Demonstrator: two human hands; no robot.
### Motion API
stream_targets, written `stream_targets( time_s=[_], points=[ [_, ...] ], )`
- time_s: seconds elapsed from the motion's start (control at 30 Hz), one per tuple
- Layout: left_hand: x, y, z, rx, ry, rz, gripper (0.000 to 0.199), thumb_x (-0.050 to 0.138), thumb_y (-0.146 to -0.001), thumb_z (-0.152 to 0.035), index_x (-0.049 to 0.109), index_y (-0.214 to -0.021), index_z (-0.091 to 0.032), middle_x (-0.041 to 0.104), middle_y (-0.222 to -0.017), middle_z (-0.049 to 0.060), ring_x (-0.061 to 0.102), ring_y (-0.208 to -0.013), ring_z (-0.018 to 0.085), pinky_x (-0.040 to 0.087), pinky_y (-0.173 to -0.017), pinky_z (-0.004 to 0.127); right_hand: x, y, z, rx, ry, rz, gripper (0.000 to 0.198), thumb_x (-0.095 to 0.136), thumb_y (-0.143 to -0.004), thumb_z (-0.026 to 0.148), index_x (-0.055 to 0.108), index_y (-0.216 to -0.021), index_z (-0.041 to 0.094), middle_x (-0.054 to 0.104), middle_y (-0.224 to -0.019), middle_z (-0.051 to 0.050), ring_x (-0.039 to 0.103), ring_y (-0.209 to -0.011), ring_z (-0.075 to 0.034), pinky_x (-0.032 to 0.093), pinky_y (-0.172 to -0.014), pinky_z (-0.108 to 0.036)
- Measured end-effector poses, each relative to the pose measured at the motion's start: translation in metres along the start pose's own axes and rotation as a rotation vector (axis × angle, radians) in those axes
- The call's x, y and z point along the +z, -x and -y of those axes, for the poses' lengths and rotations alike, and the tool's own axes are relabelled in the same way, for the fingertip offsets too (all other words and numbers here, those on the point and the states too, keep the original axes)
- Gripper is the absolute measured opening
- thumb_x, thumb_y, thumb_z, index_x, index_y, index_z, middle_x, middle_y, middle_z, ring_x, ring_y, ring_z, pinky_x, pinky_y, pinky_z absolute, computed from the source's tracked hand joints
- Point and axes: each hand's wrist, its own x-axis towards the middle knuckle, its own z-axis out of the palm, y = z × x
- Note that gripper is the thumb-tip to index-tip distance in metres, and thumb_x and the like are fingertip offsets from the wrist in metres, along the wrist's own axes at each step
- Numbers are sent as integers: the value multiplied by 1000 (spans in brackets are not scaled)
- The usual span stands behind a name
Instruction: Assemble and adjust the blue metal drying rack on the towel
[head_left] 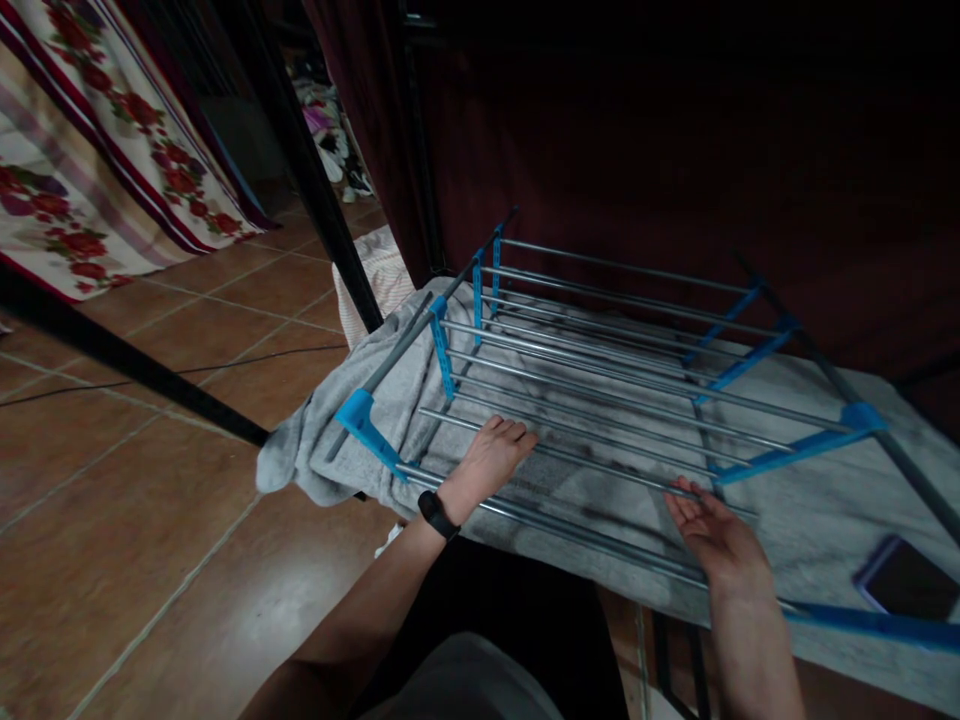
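Note:
A rack of thin grey metal bars with blue plastic brackets lies across a grey blanket. Near its front, my left hand is closed from above around a loose-looking metal rod. That rod's left end sticks out past my fist, apart from any bracket. Palm up, my right hand pinches the same rod close to its right end, fingers curled around it. A thicker front bar runs below both hands, passing behind my right wrist.
A dark phone lies on the blanket at the right. Black metal posts and a rail stand at the left. Beyond are a tiled floor, a cable, a floral curtain and a dark red curtain.

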Motion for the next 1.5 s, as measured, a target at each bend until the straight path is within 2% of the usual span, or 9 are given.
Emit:
stream_targets(
  time_s=[0.1, 0.27, 0.37, 0.57, 0.7, 0.97, 1.13, 1.27, 1.5],
  points=[
    [-2, 0, 1, -11, -25, -5, 16, 52, -98, -13, 65, -102, -21, 67, -95, 4, 59, -87, 20, 40, -83, 36, 0, 0, 0, 27, -17, 3, 23, 44, -90, 5, 62, -89, 18, 72, -98, -8, 74, -91, -17, 67, -77, -34],
    [-8, 1, 3, -16, -35, -48, 23, 52, -95, -8, 66, -109, -22, 67, -92, 4, 60, -85, 22, 40, -79, 37, 3, 7, 2, 41, -78, -85, 24, 43, -86, 1, 56, -82, 21, 68, -85, -3, 71, -78, -14, 66, -70, -27],
    [-15, 4, 3, -3, -26, -92, 29, 53, -95, -8, 66, -116, -22, 68, -92, 4, 60, -85, 22, 40, -78, 38, 8, 17, 5, 47, -106, -111, 25, 41, -87, 2, 59, -84, 20, 69, -89, -5, 72, -85, -15, 66, -70, -27],
    [-22, 13, 3, 32, -10, -154, 31, 49, -96, -7, 67, -117, -21, 70, -92, 5, 61, -82, 21, 40, -75, 37, 13, 40, 6, 4, -149, 89, 22, 51, -92, 6, 67, -98, 19, 74, -97, -2, 72, -89, -12, 65, -81, -27],
    [-19, 21, 5, 44, 22, -214, 26, 48, -98, -13, 67, -115, -21, 72, -93, 4, 63, -83, 21, 41, -76, 36, 9, 54, 5, -40, -162, 137, 19, 60, -91, 7, 68, -100, 21, 75, -96, 1, 72, -86, -9, 63, -82, -24],
    [-20, 37, 12, 30, 52, -262, 22, 50, -101, -26, 69, -108, -20, 72, -87, 4, 65, -83, 22, 43, -76, 37, -3, 88, -4, -12, -228, 216, 20, 64, -83, 4, 67, -96, 19, 76, -105, -4, 74, -98, -14, 62, -91, -30],
    [-24, 41, 13, 49, 45, -278, 23, 55, -100, -35, 70, -105, -19, 72, -89, 6, 65, -83, 24, 42, -76, 38, -15, 108, -15, 20, -285, 211, 23, 60, -82, 2, 67, -97, 18, 77, -106, -7, 74, -103, -16, 60, -99, -36],
    [-27, 42, 7, 102, 19, -283, 20, 54, -101, -31, 70, -105, -18, 71, -88, 5, 64, -82, 24, 42, -77, 38, -32, 122, -26, -14, -295, 183, 20, 63, -83, 4, 67, -96, 19, 76, -109, -7, 73, -106, -17, 60, -101, -37],
    [-31, 47, -25, 242, -19, -238, 19, 50, -101, -23, 69, -105, -22, 73, -90, 4, 64, -81, 22, 43, -79, 38, -73, 122, -48, -124, -279, 71, 14, 77, -84, 12, 69, -94, 19, 77, -99, -5, 75, -94, -15, 62, -95, -31]
  ],
)
